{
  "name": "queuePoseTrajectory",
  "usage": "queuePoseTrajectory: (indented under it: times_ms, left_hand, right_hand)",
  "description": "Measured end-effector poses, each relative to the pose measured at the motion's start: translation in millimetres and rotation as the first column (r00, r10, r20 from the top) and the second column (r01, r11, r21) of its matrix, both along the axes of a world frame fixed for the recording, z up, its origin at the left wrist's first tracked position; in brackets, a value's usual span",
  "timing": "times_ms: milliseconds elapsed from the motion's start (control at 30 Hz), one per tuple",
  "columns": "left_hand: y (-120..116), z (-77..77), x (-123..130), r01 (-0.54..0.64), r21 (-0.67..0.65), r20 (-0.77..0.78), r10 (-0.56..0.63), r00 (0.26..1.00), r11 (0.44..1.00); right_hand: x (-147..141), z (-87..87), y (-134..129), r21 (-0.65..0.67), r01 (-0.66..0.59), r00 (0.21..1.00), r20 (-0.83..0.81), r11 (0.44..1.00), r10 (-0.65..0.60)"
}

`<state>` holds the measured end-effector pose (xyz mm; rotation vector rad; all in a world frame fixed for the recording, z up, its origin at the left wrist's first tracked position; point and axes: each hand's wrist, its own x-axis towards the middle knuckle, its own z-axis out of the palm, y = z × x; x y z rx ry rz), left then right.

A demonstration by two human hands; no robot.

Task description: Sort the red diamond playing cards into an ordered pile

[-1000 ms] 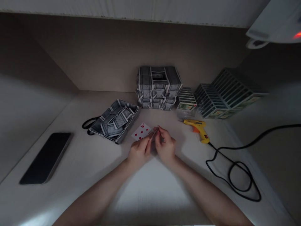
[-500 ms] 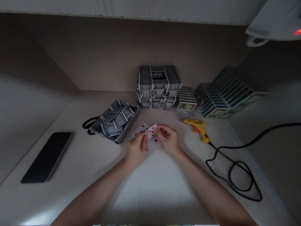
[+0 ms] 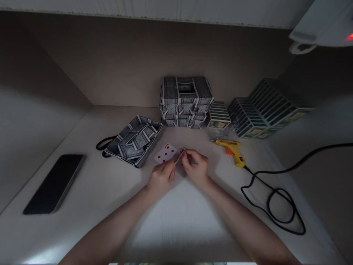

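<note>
The left hand point(image 3: 162, 175) is closed into a pinch, thumb against curled fingers, on the near left end of a thin pale card point(image 3: 180, 156) seen almost edge-on; the right hand point(image 3: 196, 165) pinches its far right end, the other fingers loosely bent. This card is tilted up between the two hands, over the middle of a pale, smooth table point(image 3: 171, 228). Just beyond the left hand, a white playing card with red diamonds point(image 3: 166, 152) lies face up, its near right corner hidden by the fingers. Farther left sits an open tray patterned in black and white point(image 3: 151, 145), holding loose patterned cards point(image 3: 142, 140), with black loop-shaped handles point(image 3: 104, 144) showing beside it. A black rectangular phone point(image 3: 53, 184) lies at the left. Patterned black-and-white boxes point(image 3: 187, 105) are stacked at the far middle, with green-and-white striped blocks point(image 3: 261, 110) to their right. Nearer on the right lies a yellow glue gun with an orange trigger point(image 3: 234, 150), its black cable point(image 3: 273, 172) looping beside it.
</note>
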<state>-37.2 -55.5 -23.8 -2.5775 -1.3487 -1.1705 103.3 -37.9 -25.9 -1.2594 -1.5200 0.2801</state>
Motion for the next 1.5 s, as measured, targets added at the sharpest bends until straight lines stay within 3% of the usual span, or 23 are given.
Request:
queuePoseTrajectory:
  times_ms: [100,167,367,500,733,867,1067,1333,1500]
  left_hand:
    - [-3,-1.8,2,0.034,0.036,-0.103,-0.031,0.994,0.999]
    - [-3,-2.6,3,0.041,0.015,-0.105,-0.039,0.994,0.999]
    - [5,-3.0,2,-0.096,-0.209,0.126,0.124,0.984,0.973]
    - [9,-1.2,1,-0.147,-0.316,0.160,0.205,0.966,0.937]
    - [11,3.1,-1,-0.157,-0.375,0.178,0.237,0.955,0.914]
    - [11,3.5,-1,-0.172,-0.334,0.169,0.238,0.956,0.927]
    - [12,-1.6,-6,-0.129,-0.214,0.175,0.168,0.970,0.968]
    - [12,-4.1,-8,-0.104,-0.189,0.177,0.139,0.974,0.976]
    - [8,-2.5,-5,-0.009,-0.091,0.115,0.019,0.993,0.996]
  right_hand:
    - [-7,-6.1,-4,-0.097,0.110,0.994,0.006,0.989,-0.110]
    - [-9,-8.3,-4,-0.130,0.117,0.993,-0.003,0.985,-0.119]
    - [-3,-3.3,4,-0.119,-0.024,0.996,-0.092,0.993,0.013]
    - [1,0.2,8,-0.127,-0.081,0.990,-0.129,0.989,0.064]
    - [10,5.5,12,-0.175,-0.256,0.961,-0.148,0.951,0.232]
    - [11,7.1,12,-0.184,-0.269,0.957,-0.161,0.945,0.241]
    - [9,4.4,9,-0.086,-0.212,0.975,-0.090,0.973,0.204]
    - [9,6.5,7,-0.069,-0.191,0.981,-0.048,0.979,0.188]
    - [7,4.0,6,-0.056,-0.111,0.993,-0.032,0.992,0.110]
